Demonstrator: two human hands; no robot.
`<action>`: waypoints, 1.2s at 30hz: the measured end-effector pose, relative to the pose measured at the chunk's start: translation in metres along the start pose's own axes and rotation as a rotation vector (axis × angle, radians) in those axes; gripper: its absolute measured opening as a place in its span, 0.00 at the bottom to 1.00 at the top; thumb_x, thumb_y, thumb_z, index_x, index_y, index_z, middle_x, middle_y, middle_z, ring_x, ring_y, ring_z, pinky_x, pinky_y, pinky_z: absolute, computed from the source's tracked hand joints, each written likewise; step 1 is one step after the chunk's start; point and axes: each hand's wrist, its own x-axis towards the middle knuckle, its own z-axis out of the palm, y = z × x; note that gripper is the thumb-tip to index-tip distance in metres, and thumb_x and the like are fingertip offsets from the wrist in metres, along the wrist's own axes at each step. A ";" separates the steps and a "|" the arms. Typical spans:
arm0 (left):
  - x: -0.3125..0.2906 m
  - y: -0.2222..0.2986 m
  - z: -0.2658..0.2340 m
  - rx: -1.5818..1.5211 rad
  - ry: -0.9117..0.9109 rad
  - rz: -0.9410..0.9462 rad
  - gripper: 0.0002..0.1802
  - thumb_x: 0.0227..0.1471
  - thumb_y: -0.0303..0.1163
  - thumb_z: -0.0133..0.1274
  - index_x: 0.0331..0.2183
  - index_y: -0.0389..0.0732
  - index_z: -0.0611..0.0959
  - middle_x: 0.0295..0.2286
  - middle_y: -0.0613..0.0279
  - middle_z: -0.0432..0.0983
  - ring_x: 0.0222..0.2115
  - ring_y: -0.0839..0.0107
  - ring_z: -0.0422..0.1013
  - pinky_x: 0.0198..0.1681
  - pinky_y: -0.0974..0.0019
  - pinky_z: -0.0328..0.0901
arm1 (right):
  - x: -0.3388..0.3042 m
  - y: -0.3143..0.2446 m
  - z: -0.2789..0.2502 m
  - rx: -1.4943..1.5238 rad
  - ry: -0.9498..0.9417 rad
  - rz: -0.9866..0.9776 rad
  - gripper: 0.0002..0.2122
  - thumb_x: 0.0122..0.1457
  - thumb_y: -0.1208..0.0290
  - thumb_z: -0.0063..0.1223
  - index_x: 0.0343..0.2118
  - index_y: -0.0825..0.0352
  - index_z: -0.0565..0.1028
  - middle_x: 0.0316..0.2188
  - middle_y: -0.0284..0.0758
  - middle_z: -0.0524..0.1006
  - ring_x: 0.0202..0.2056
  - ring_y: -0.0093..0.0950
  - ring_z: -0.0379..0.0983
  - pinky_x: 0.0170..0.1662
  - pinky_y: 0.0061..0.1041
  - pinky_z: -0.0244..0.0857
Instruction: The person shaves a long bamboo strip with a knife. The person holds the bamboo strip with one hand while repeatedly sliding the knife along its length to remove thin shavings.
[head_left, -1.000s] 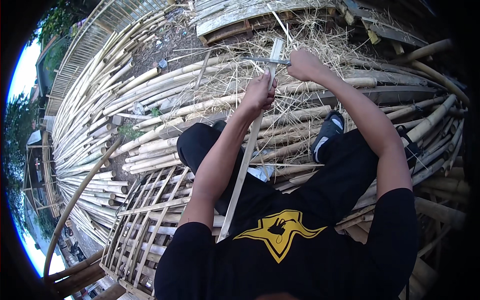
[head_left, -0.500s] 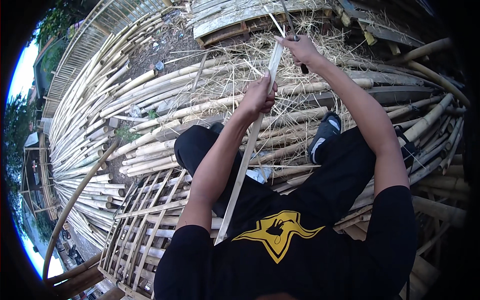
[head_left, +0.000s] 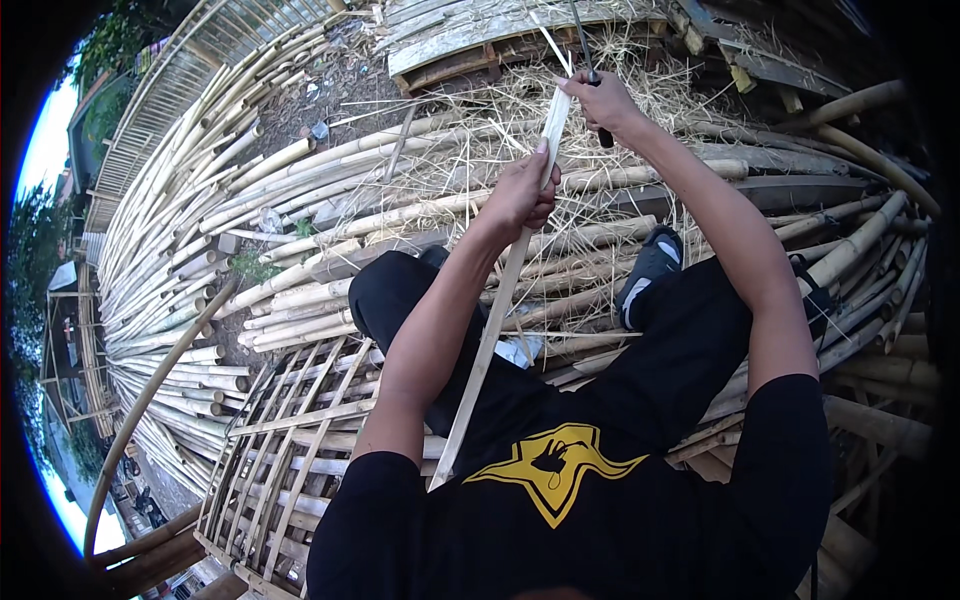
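A long, pale bamboo strip slants from my lap up past my knees. My left hand is closed around its upper part, thumb lying along it. Farther up, my right hand grips a knife by its dark handle; the thin blade points away from me. The fingertips of that hand touch the strip's far end, where a thin sliver splits off. Whether the blade meets the strip there is hard to make out.
Bamboo shavings litter the ground beyond my hands, by a wooden pallet. Bamboo poles lie stacked to the left and under my legs. A woven bamboo lattice is at lower left, near a curved pole.
Both hands have shifted slightly right, with the upper end of the strip. My right hand and the knife have also come a little nearer. Both grips stay closed.
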 end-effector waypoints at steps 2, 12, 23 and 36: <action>0.001 0.000 0.000 -0.003 -0.003 -0.002 0.25 0.60 0.54 0.32 0.25 0.42 0.68 0.11 0.75 0.51 0.07 0.84 0.45 0.10 0.77 0.40 | 0.000 0.001 0.001 -0.043 0.022 -0.036 0.13 0.53 0.61 0.57 0.22 0.66 0.73 0.09 0.23 0.62 0.10 0.15 0.55 0.13 0.20 0.49; 0.005 0.001 0.000 -0.023 0.018 -0.029 0.25 0.59 0.54 0.34 0.24 0.43 0.67 0.11 0.75 0.51 0.07 0.83 0.44 0.09 0.76 0.40 | 0.005 0.007 -0.003 -0.129 0.024 -0.058 0.18 0.53 0.56 0.56 0.17 0.66 0.73 0.10 0.25 0.66 0.12 0.16 0.59 0.17 0.22 0.54; 0.008 0.002 0.003 0.022 0.121 0.000 0.25 0.59 0.53 0.35 0.23 0.42 0.67 0.11 0.73 0.53 0.06 0.82 0.45 0.09 0.75 0.41 | -0.027 -0.022 -0.018 -1.105 -0.077 -0.065 0.17 0.52 0.58 0.49 0.20 0.71 0.76 0.17 0.43 0.75 0.23 0.37 0.74 0.30 0.36 0.68; 0.021 -0.012 0.004 0.149 0.240 0.053 0.24 0.61 0.50 0.33 0.23 0.42 0.66 0.10 0.75 0.50 0.06 0.83 0.43 0.09 0.75 0.40 | -0.037 -0.001 0.003 -1.198 -0.205 -0.031 0.14 0.44 0.69 0.47 0.26 0.77 0.76 0.27 0.53 0.76 0.33 0.47 0.75 0.39 0.40 0.69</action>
